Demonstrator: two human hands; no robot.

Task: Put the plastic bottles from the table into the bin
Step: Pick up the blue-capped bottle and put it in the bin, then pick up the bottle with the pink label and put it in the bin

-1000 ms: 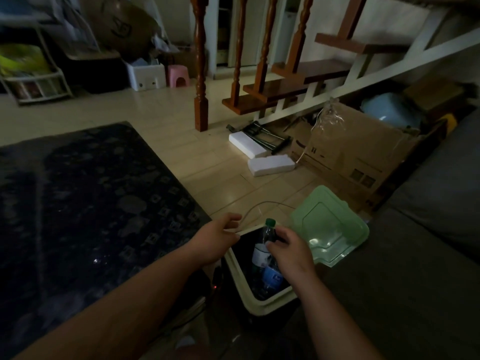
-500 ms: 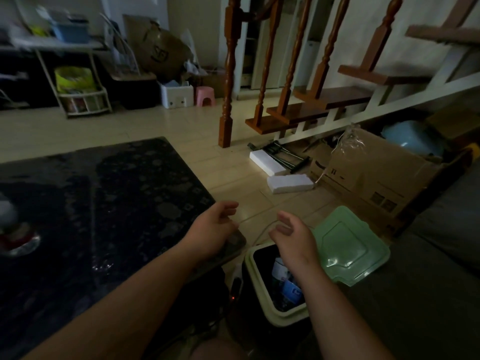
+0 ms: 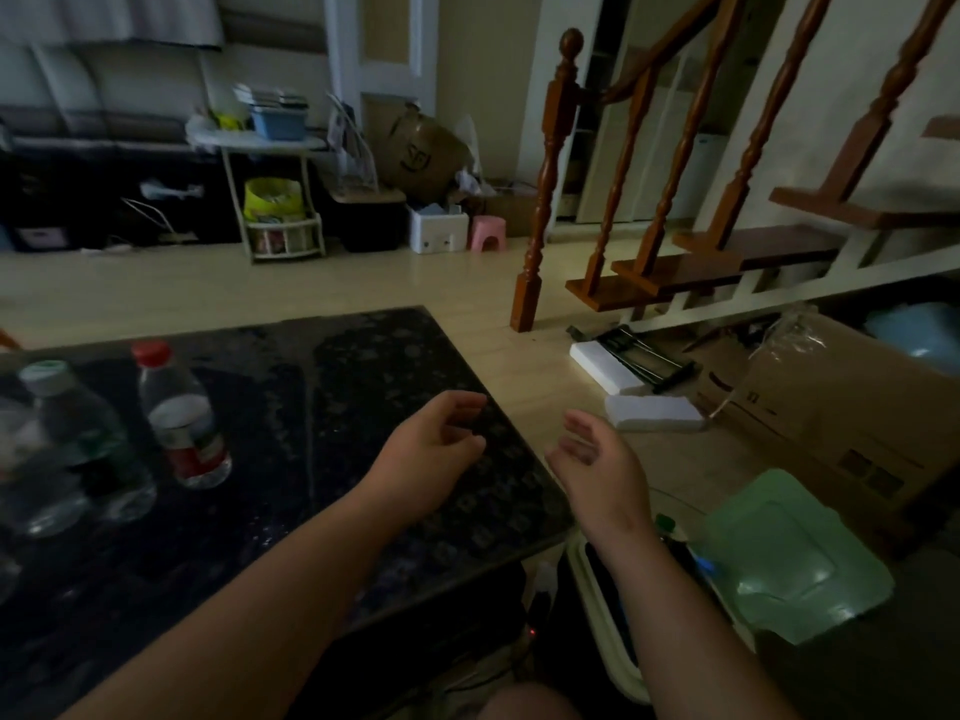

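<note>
On the dark patterned table (image 3: 363,366) at the left stand clear plastic bottles: one with a red cap (image 3: 182,418), one with a pale green cap (image 3: 78,433), and a blurred one (image 3: 21,459) at the frame edge. My left hand (image 3: 431,454) hovers over the table's right corner, fingers loosely curled and holding nothing. My right hand (image 3: 597,465) hangs empty with relaxed fingers above the cream-rimmed bin (image 3: 592,605) on the floor, whose green lid (image 3: 779,553) stands flipped to the right. A green-capped bottle (image 3: 670,527) shows inside the bin behind my right forearm.
A grey sofa fills the lower right. Cardboard boxes (image 3: 831,407) and white foam blocks (image 3: 649,410) lie on the floor beyond the bin. A wooden staircase (image 3: 675,267) rises at the right. A white shelf cart (image 3: 280,220) and pink stool stand by the far wall.
My right hand let go of the bottle into the bin and rose up empty. My left hand left the bin rim. The view swung left, showing the bottles on the table.
</note>
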